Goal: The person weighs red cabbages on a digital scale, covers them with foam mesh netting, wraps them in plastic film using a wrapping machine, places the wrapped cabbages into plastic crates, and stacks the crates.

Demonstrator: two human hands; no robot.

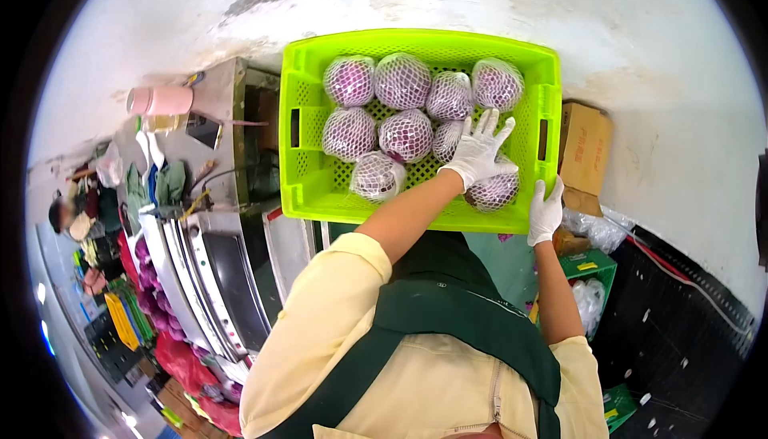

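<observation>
A bright green plastic crate (424, 39) stands against the wall in front of me. Inside are several round purple heads, which look like purple cabbages (402, 81), each wrapped in clear film and white netting. My left hand (480, 155), in a white glove, rests over the cabbages at the crate's right side with its fingers spread. It partly hides a cabbage (492, 193) at the near right and another beside it. My right hand (546, 213), also gloved, grips the crate's near right corner, its fingers along the outer edge.
Right of the crate, a cardboard box (586, 151) leans at the wall, above a dark green crate (608, 279) with plastic bags. At left are a metal bench, a pink bottle (160, 101) and a steel machine (228, 279). Loose purple heads (152, 287) and another person (80, 223) are farther off.
</observation>
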